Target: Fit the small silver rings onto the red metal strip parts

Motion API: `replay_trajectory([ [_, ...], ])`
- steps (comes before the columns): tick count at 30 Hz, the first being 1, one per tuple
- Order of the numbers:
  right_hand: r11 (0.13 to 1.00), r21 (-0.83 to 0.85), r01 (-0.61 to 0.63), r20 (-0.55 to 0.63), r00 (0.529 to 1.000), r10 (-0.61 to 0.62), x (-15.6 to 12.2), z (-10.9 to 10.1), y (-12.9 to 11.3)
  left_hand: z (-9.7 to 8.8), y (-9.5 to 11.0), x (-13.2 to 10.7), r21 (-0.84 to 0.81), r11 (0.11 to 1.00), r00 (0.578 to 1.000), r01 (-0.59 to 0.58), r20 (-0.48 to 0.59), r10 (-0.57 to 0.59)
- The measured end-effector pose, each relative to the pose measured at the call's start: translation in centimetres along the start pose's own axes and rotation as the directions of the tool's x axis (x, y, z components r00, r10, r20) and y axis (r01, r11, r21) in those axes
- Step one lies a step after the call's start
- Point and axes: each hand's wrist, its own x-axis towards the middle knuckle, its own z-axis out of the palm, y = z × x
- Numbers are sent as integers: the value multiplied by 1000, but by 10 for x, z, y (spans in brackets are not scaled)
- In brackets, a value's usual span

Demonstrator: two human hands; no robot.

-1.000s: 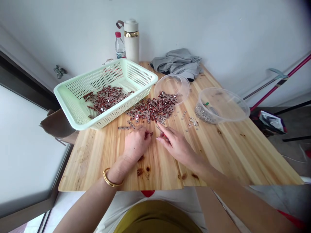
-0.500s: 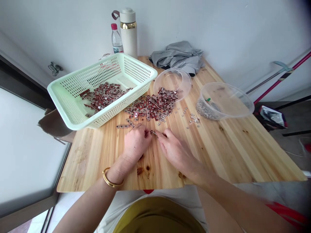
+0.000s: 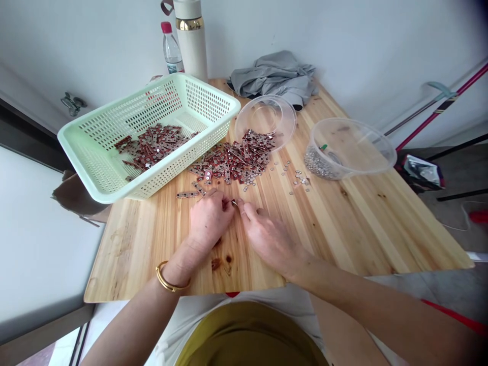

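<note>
My left hand is closed in a pinch above the wooden table. A small dark end shows at its fingertips and looks like one of the red-brown strips with round metal dots; most of it is hidden. My right hand is closed around a thin metal tool, perhaps tweezers, whose tip reaches the left fingertips. Just beyond the hands lies a heap of these red-brown strips. A few strips lie loose by the left hand. Small round metal discs are scattered right of the heap.
A pale green perforated basket with more strips stands at left. On the right is a clear tub of small metal pieces. A clear round lid lies behind the heap, near a grey cloth, a bottle and a flask.
The view has shifted, so everything sits slightly further left and higher. The right fingers have come closer to the left fingertips, and less of the metal tool shows.
</note>
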Motion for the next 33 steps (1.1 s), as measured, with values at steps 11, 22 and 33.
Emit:
replay_trajectory([
  [11, 926, 372, -68, -51, 994, 94, 8, -3, 20, 0, 0, -3, 18, 1000, 999, -23, -27, 23],
  [22, 966, 258, -24, -39, 999, 35, 5, 0, 19, 0, -3, -4, 13, 999, 998, -49, -42, 50],
  [33, 953, 301, -31, -54, 997, 49, 4, -5, 20, -11, 0, -11, 11, 994, 989, -106, -98, 107],
])
